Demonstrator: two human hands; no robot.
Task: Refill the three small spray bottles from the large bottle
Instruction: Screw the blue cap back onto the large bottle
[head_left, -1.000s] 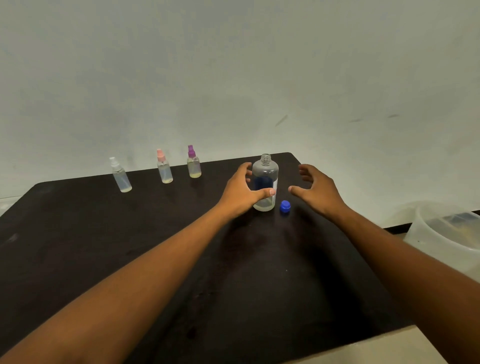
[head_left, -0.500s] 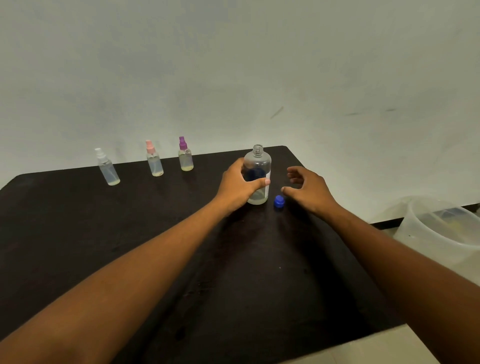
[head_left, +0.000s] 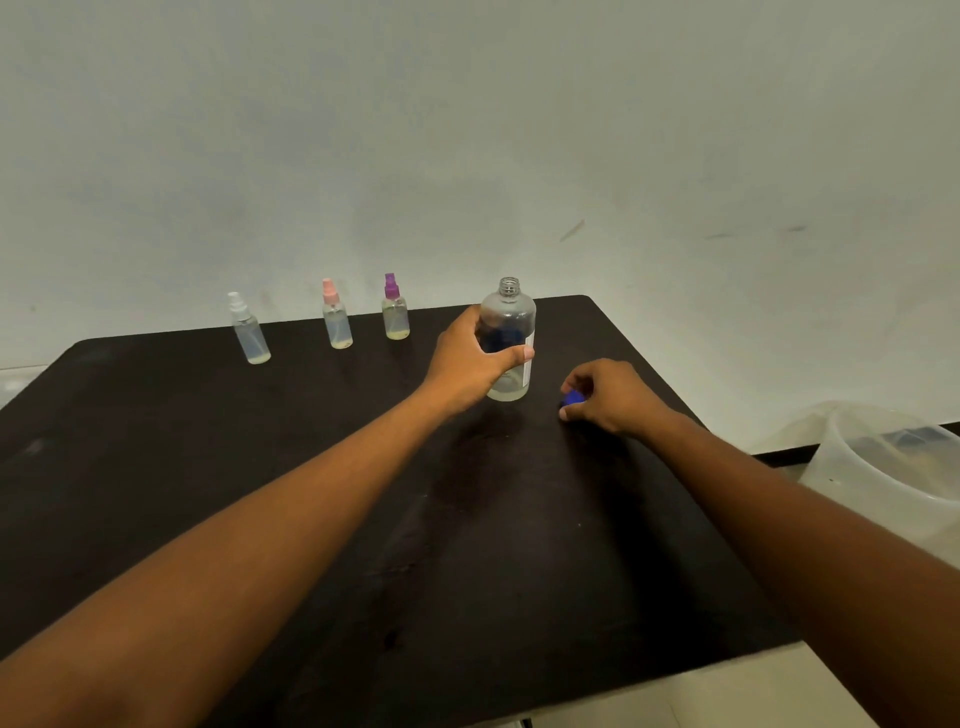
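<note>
Over on the left of the dark table (head_left: 156, 467) we've got our three small spray bottles lined up along the back edge: the white-capped spray bottle (head_left: 249, 332), then the pink-capped spray bottle (head_left: 336, 322), then the purple-capped spray bottle (head_left: 396, 310). All three are upright with their spray tops on, and each has only a thin bit of liquid sitting at the bottom, as far as we can tell.

Next along, our left hand (head_left: 470, 364) is wrapped around the large bottle (head_left: 508, 338), thumb across the front and fingers round the back. The bottle stands on the table, neck open, no cap on it, with what looks like a low level of clear liquid inside.

Just to the right, our right hand (head_left: 613, 397) is curled down over the blue cap (head_left: 573, 398), fingers closing round it on the tabletop. Can't quite see if it's properly pinched or only touched.

Off the right edge there's a clear plastic tub (head_left: 883, 467), below table level.

So we reckon we're at the big-bottle cap stage. Whether that's opening up or closing up, we honestly can't say from this. If the pouring's yet to come, the small bottles need their tops unscrewed first, and those narrow necks will want a slow, steady tilt.
</note>
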